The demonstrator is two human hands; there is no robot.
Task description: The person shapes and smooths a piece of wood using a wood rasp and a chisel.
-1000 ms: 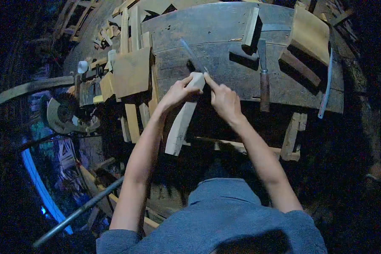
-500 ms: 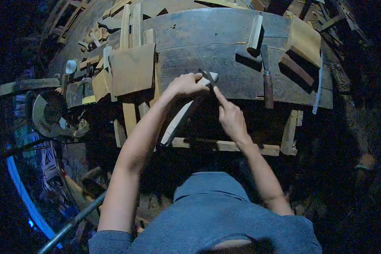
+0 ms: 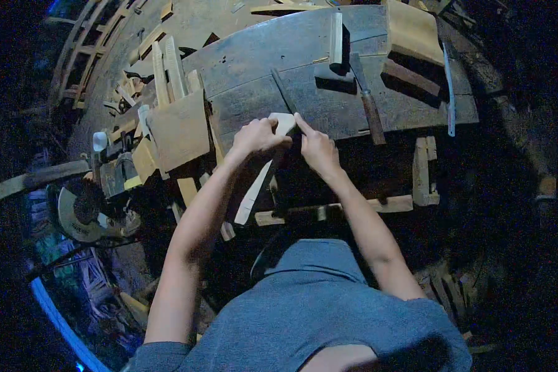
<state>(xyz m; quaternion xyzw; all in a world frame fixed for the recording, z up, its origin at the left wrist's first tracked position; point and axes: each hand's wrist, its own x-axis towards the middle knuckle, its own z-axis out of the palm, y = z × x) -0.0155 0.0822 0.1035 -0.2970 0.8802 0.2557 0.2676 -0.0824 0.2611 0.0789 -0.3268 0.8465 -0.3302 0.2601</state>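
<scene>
The scene is dim with a blue tint; light falls on the counter (image 3: 353, 93), edges are black and strongly curved.

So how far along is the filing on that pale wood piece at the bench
Done: the pale wood piece already has a curved, cut-out shape. In hand: the left hand steadies its top end on the workbench while the right hand works a file across it. Left: hard to judge; the filed end is mostly hidden by the hands. The chisel lies unused.
</scene>
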